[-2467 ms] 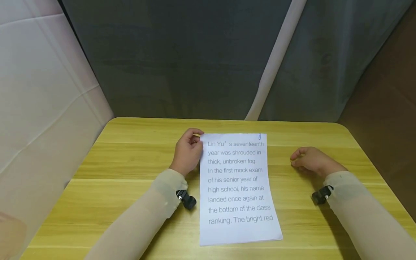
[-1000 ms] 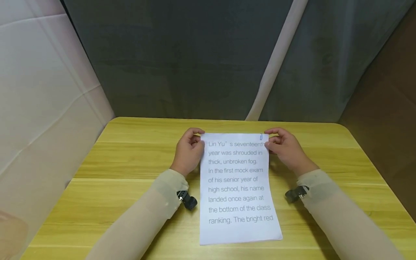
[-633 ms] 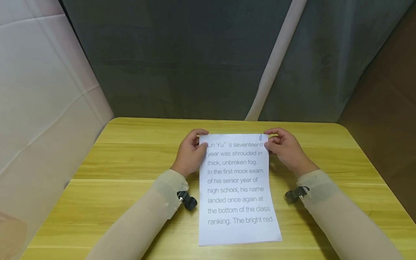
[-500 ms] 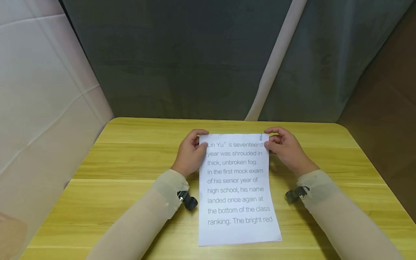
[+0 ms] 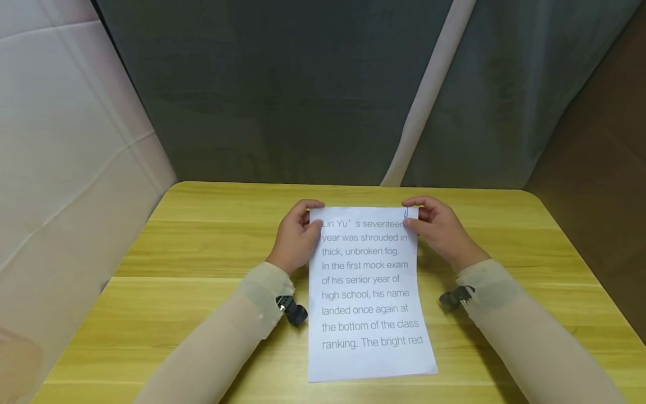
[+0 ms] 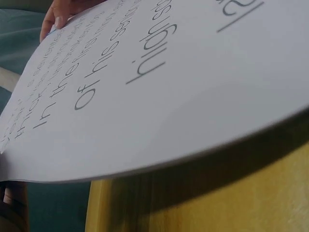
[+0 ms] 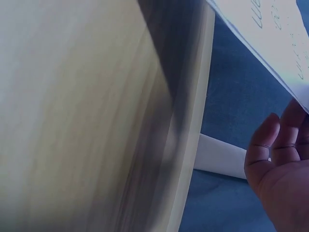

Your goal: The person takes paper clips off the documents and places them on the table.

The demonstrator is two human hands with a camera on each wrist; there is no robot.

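A stack of white printed sheets (image 5: 370, 292) lies in the middle of the yellow wooden table (image 5: 202, 247). A small blue paper clip (image 5: 405, 212) sits on its top edge near the right corner. My left hand (image 5: 298, 235) pinches the top left corner of the sheets. My right hand (image 5: 435, 225) pinches the top right corner, with its thumb and forefinger right beside the clip. In the left wrist view the sheets (image 6: 183, 82) arch a little above the table (image 6: 231, 203). The right wrist view shows my right hand (image 7: 285, 169) under the paper's edge (image 7: 270, 38).
A grey curtain (image 5: 303, 95) hangs behind the table, with a pale strip (image 5: 429, 95) running down it. A white fabric wall (image 5: 60, 157) stands at the left. The table's far edge (image 5: 353, 186) is just beyond my hands.
My right hand came in from the table's right side and took the top right corner, then closed in on the clip. The left hand stayed on its corner; the sheets shifted slightly.
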